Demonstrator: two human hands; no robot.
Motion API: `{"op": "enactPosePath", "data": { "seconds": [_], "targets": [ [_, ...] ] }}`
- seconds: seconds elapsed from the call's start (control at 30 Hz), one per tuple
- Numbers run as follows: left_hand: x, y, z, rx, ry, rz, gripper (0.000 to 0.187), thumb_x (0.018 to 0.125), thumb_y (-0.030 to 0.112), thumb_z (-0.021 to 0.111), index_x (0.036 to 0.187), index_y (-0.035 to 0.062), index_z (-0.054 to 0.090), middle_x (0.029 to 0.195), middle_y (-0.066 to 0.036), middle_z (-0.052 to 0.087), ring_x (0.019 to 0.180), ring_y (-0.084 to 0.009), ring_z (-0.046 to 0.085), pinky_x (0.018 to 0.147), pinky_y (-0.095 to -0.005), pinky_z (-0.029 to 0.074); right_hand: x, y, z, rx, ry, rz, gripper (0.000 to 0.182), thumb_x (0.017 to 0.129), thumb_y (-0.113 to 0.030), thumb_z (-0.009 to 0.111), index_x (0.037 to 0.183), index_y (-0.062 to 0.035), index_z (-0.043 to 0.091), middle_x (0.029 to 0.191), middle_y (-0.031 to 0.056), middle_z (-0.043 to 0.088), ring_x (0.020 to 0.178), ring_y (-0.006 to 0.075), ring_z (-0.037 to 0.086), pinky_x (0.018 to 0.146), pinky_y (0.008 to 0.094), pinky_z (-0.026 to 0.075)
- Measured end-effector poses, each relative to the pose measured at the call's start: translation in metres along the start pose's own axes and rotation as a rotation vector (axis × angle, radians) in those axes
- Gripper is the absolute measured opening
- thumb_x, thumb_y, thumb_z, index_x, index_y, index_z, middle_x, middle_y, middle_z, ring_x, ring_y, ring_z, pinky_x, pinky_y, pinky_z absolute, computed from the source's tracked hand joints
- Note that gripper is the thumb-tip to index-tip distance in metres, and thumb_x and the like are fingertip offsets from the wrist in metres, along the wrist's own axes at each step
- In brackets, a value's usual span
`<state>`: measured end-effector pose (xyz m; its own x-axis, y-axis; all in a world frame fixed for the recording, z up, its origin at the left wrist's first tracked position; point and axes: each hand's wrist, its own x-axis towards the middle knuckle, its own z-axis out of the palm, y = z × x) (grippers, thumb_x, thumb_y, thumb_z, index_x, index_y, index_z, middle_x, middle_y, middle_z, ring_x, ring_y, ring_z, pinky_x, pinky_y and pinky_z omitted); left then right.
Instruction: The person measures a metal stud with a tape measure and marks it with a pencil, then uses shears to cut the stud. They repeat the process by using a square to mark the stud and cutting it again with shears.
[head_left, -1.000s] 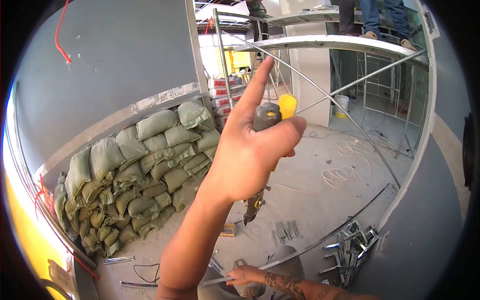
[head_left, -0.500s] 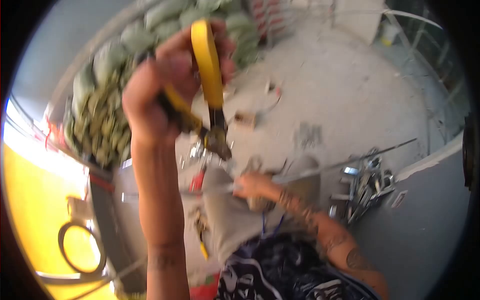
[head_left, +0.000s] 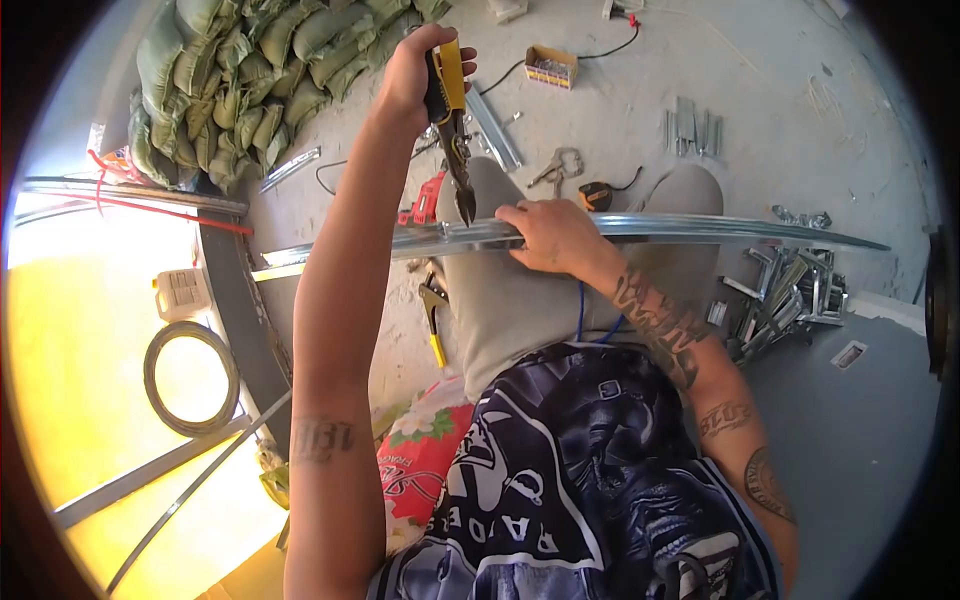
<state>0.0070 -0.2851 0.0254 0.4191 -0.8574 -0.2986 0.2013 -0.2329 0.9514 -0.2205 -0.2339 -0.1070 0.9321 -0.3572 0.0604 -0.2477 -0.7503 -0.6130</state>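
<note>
My left hand (head_left: 418,78) is raised in front of me, wrapped round tin snips (head_left: 459,140) with yellow and black handles. The blades point down, their tips right at the edge of a long shiny metal channel (head_left: 690,228). That channel lies crosswise over my knees. My right hand (head_left: 556,236) grips it near the middle, thumb along the top edge, just right of the blade tips. Beyond my knees, a tape measure (head_left: 596,195) and locking pliers (head_left: 558,170) rest on the floor. Another yellow-handled tool (head_left: 433,318) lies by my left leg.
Cut metal pieces (head_left: 795,300) are heaped at the right, with shorter pieces (head_left: 692,130) farther off. A small box (head_left: 551,68) of hardware sits ahead beside a black cable. Green sacks (head_left: 260,85) are piled at the upper left. At left are a jug (head_left: 183,293) and a coil (head_left: 149,375).
My left hand has brought the snips down to the channel, and their handles, spread before, are now close together. The channel lies more level across my knees. My view has tilted lower.
</note>
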Motion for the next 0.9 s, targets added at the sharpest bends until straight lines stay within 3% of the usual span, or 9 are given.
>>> {"op": "enactPosePath", "data": {
  "seconds": [0.1, 0.27, 0.3, 0.37, 0.47, 0.53, 0.73, 0.83, 0.9],
  "targets": [
    [0.003, -0.009, -0.011, 0.022, 0.014, -0.042, 0.049, 0.087, 0.031, 0.061, 0.125, 0.0000, 0.057, 0.114, -0.020, 0.069, 0.101, -0.0265, 0.066, 0.086, -0.0408, 0.055, 0.002, -0.006, -0.001, -0.038, 0.042, -0.012, 0.034, 0.079, -0.021, 0.076, 0.106, -0.0035, 0.066, 0.102, 0.0126, 0.066, 0.093, 0.0316, 0.070, 0.081, 0.0435, 0.058],
    [0.005, -0.001, -0.032, 0.032, 0.001, -0.073, 0.051, 0.086, 0.028, 0.061, 0.127, -0.0023, 0.057, 0.114, -0.020, 0.070, 0.106, -0.0268, 0.066, 0.091, -0.0425, 0.055, 0.014, -0.026, 0.005, -0.122, 0.110, -0.040, 0.026, 0.083, -0.021, 0.073, 0.098, -0.0010, 0.066, 0.102, 0.0136, 0.066, 0.092, 0.0322, 0.070, 0.081, 0.0440, 0.057],
    [0.006, -0.003, -0.034, -0.006, -0.013, -0.106, 0.047, 0.084, 0.039, 0.064, 0.115, 0.0041, 0.058, 0.106, -0.015, 0.067, 0.094, -0.0260, 0.064, 0.078, -0.0422, 0.053, 0.016, -0.030, 0.007, -0.126, 0.097, -0.029, 0.031, 0.084, -0.024, 0.073, 0.104, -0.0022, 0.065, 0.102, 0.0144, 0.066, 0.092, 0.0334, 0.069, 0.079, 0.0446, 0.057],
    [0.009, -0.003, -0.044, 0.003, 0.017, -0.132, 0.046, 0.084, 0.040, 0.064, 0.113, 0.0045, 0.059, 0.104, -0.015, 0.066, 0.094, -0.0259, 0.064, 0.077, -0.0421, 0.054, 0.021, -0.033, 0.006, -0.128, 0.075, -0.022, 0.036, 0.086, -0.028, 0.073, 0.110, -0.0034, 0.064, 0.102, 0.0152, 0.066, 0.092, 0.0346, 0.069, 0.077, 0.0453, 0.057],
    [0.007, -0.002, -0.053, 0.002, 0.070, -0.138, 0.039, 0.083, 0.040, 0.064, 0.102, 0.0066, 0.059, 0.096, -0.014, 0.066, 0.086, -0.0263, 0.065, 0.072, -0.0421, 0.054, 0.032, -0.032, -0.004, -0.117, -0.059, -0.008, 0.044, 0.091, -0.041, 0.069, 0.113, -0.0037, 0.063, 0.092, 0.0161, 0.070, 0.083, 0.0367, 0.070, 0.072, 0.0469, 0.056],
    [0.013, -0.004, -0.061, -0.057, 0.030, -0.132, 0.033, 0.083, 0.039, 0.064, 0.094, 0.0087, 0.057, 0.090, -0.014, 0.066, 0.079, -0.0270, 0.066, 0.068, -0.0433, 0.054, 0.035, -0.032, -0.006, -0.104, -0.284, 0.021, 0.049, 0.092, -0.049, 0.066, 0.116, -0.0063, 0.062, 0.080, 0.0166, 0.070, 0.074, 0.0384, 0.069, 0.067, 0.0480, 0.055],
    [0.040, -0.031, -0.067, -0.037, 0.206, -0.201, 0.038, 0.083, 0.042, 0.065, 0.086, 0.0060, 0.052, 0.077, -0.013, 0.060, 0.066, -0.0301, 0.065, 0.065, -0.0448, 0.057, 0.027, -0.032, -0.003, 0.149, -0.055, -0.164, 0.036, 0.093, -0.039, 0.068, 0.115, -0.0115, 0.061, 0.080, 0.0124, 0.072, 0.071, 0.0379, 0.068, 0.064, 0.0470, 0.053],
    [0.049, -0.041, -0.073, -0.015, 0.057, -0.409, 0.042, 0.080, 0.043, 0.067, 0.088, 0.0043, 0.052, 0.075, -0.013, 0.058, 0.066, -0.0311, 0.065, 0.063, -0.0465, 0.056, 0.022, -0.037, -0.001, 0.042, -0.080, -0.159, 0.035, 0.092, -0.034, 0.070, 0.116, -0.0112, 0.060, 0.083, 0.0103, 0.072, 0.073, 0.0375, 0.068, 0.065, 0.0477, 0.054],
    [0.049, -0.049, -0.074, -0.009, 0.062, -0.403, 0.044, 0.080, 0.043, 0.067, 0.089, 0.0029, 0.052, 0.075, -0.014, 0.058, 0.065, -0.0311, 0.064, 0.063, -0.0467, 0.056, 0.020, -0.041, 0.004, 0.041, -0.051, -0.184, 0.034, 0.092, -0.033, 0.070, 0.116, -0.0110, 0.060, 0.084, 0.0105, 0.071, 0.075, 0.0372, 0.068, 0.066, 0.0476, 0.054]
  ]
}}
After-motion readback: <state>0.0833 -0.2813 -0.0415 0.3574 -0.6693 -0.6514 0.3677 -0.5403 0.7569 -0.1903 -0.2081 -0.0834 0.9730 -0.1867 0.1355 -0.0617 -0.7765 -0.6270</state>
